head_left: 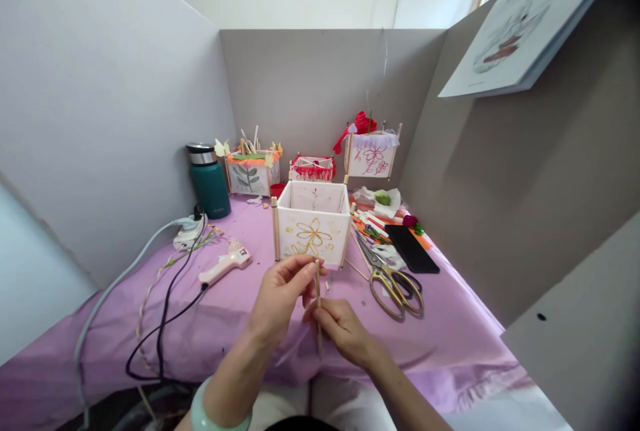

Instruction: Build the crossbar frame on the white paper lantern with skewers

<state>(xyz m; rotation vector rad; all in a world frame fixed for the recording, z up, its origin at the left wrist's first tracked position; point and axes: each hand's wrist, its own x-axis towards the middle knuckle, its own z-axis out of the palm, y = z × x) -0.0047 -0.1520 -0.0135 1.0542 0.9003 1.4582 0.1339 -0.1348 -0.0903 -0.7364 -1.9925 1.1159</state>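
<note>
Both my hands are closed on one thin wooden stick (319, 284), held upright near the table's front edge. My left hand (287, 287) pinches its upper part between thumb and fingers. Lower down, my right hand (343, 327) grips the same stick, whose bottom end pokes out below. Just beyond my fingers stands an open-topped white box (313, 234) with a yellow flower drawn on its front and wooden sticks at its corners. A short stick piece (327, 285) lies on the cloth beside my hands.
Gold-handled scissors (393, 284) and a black phone (413, 249) lie to the right. A pink glue gun (225, 267) with its cord lies left, near a power strip (190, 234) and a green bottle (209, 184). Decorated boxes (253, 176) stand behind. Grey partitions (320, 84) enclose the purple-covered table (240, 314).
</note>
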